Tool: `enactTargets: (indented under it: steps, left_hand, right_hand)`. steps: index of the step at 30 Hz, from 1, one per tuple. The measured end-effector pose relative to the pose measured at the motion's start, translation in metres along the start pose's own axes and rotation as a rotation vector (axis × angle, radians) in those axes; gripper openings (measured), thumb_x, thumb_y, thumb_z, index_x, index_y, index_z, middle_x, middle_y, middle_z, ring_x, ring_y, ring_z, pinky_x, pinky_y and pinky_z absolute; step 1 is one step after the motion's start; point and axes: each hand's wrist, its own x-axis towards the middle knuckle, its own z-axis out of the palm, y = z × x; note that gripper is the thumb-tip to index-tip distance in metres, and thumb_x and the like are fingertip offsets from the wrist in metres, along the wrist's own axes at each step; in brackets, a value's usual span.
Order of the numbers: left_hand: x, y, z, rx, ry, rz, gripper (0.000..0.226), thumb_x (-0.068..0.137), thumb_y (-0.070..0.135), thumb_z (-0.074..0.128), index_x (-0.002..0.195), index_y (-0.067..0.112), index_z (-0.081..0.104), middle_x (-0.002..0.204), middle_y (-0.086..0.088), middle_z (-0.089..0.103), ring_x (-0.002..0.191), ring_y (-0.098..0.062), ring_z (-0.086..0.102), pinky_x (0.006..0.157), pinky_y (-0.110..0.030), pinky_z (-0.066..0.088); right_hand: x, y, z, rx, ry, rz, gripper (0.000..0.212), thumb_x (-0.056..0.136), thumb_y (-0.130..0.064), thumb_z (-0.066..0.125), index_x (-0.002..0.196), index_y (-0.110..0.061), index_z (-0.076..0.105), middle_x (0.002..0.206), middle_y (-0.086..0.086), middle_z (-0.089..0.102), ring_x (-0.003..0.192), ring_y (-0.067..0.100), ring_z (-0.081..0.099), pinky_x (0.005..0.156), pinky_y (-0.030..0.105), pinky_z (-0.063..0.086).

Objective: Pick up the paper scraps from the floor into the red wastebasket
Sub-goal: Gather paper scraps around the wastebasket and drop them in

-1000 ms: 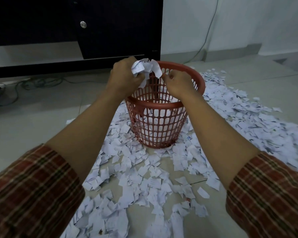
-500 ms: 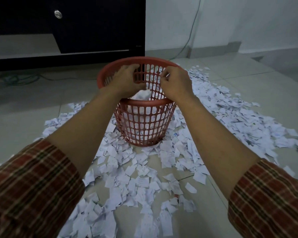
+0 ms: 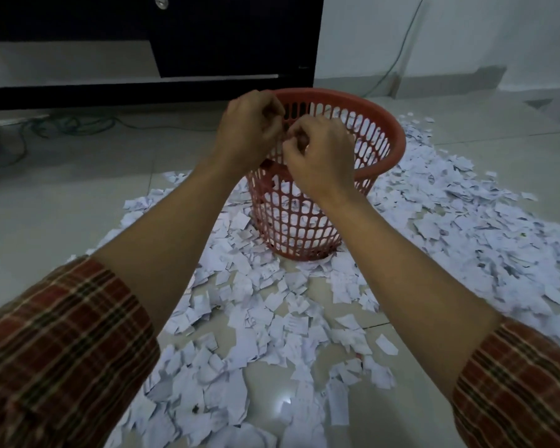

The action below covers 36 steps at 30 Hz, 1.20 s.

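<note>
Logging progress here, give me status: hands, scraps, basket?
Left hand and right hand curled together over the basket, no wad visible in them. Basket part filled. Scraps thick on the floor all round. Nothing blocking.

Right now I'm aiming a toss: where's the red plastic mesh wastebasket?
The red plastic mesh wastebasket stands on the floor, centre-right, behind both hands, ringed by white paper scraps.
</note>
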Motion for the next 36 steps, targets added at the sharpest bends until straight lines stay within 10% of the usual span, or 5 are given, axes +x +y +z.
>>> enactTargets:
  steps: [6, 10, 14, 21, 36]
  left_hand:
    - [-0.041, -0.022, -0.024, -0.033, 0.072, -0.016, 0.010, 0.086, 0.014, 0.053, 0.087, 0.006, 0.060, 0.077, 0.003, 0.061, 0.064, -0.011, 0.056, 0.060, -0.029, 0.048]
    - [-0.079, -0.040, -0.037, 0.071, -0.036, -0.122, 0.009, 0.089, 0.018, 0.054, 0.091, 0.011, 0.060, 0.079, 0.006, 0.059, 0.061, 0.000, 0.049, 0.059, -0.007, 0.037]
    - [-0.120, -0.064, -0.044, 0.170, -0.198, -0.201, 0.008, 0.088, 0.019, 0.057, 0.093, 0.015, 0.061, 0.086, 0.003, 0.062, 0.070, -0.010, 0.053, 0.068, -0.029, 0.049]
    - [-0.191, -0.100, -0.071, 0.290, -0.392, -0.367, 0.009, 0.086, 0.017, 0.059, 0.093, 0.013, 0.062, 0.094, -0.007, 0.061, 0.078, -0.022, 0.054, 0.069, -0.030, 0.043]
    - [-0.264, -0.111, -0.080, 0.408, -0.614, -0.578, 0.027, 0.089, 0.026, 0.060, 0.113, 0.014, 0.057, 0.117, -0.013, 0.052, 0.107, -0.033, 0.053, 0.089, -0.044, 0.047]
  right_hand:
    - [-0.061, -0.032, 0.027, 0.111, 0.047, -0.305, 0.005, 0.077, -0.015, 0.062, 0.074, -0.010, 0.063, 0.072, 0.002, 0.056, 0.074, 0.020, 0.047, 0.065, 0.034, 0.033]
    - [-0.118, -0.032, 0.055, 0.137, -0.217, -0.381, 0.007, 0.077, -0.015, 0.062, 0.077, -0.008, 0.064, 0.074, 0.008, 0.055, 0.074, 0.026, 0.049, 0.064, 0.041, 0.041]
    - [-0.185, -0.041, 0.074, 0.146, -0.592, -0.406, 0.014, 0.080, -0.020, 0.063, 0.089, -0.010, 0.067, 0.084, 0.011, 0.057, 0.080, 0.030, 0.051, 0.063, 0.043, 0.045]
    - [-0.292, -0.063, 0.079, 0.155, -1.048, -0.501, 0.072, 0.086, -0.066, 0.048, 0.148, -0.036, 0.030, 0.158, 0.011, 0.023, 0.143, 0.034, 0.022, 0.114, 0.051, 0.019]
    - [-0.302, -0.020, 0.105, -0.195, -1.031, -0.524, 0.056, 0.099, -0.060, 0.022, 0.151, -0.043, 0.013, 0.162, 0.004, 0.003, 0.147, 0.036, -0.007, 0.111, 0.069, 0.002]
